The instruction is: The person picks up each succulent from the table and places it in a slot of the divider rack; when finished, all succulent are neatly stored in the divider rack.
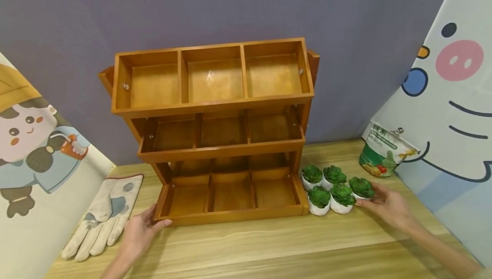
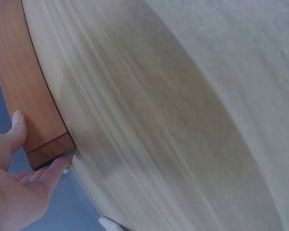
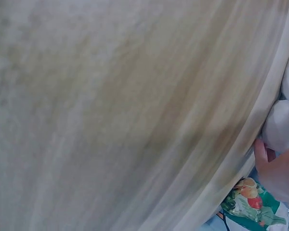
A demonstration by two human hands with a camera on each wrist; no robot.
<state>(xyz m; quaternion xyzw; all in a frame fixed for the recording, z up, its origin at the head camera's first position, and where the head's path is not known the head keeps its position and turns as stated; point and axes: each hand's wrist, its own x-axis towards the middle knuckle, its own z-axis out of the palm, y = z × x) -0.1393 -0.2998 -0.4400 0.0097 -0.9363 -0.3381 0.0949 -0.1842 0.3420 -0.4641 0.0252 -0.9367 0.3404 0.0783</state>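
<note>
A three-tier brown wooden shelf (image 1: 234,217), each tier split into three compartments, stands on the table. My left hand (image 1: 139,233) grips its lower left front corner, thumb on the front board and fingers around the side; the left wrist view shows this hand (image 2: 24,178) at the board's end (image 2: 33,96). To the right of the shelf, several small succulents in white faceted pots sit close together. My right hand (image 1: 390,206) holds the rightmost succulent (image 1: 361,187) between thumb and fingers. In the right wrist view its white pot (image 3: 279,126) is between them.
A pair of white work gloves (image 1: 103,215) lies left of the shelf. A green and white bag (image 1: 384,151) with a metal clip stands at the back right against the wall panel. A grey backdrop (image 1: 215,10) rises behind the shelf.
</note>
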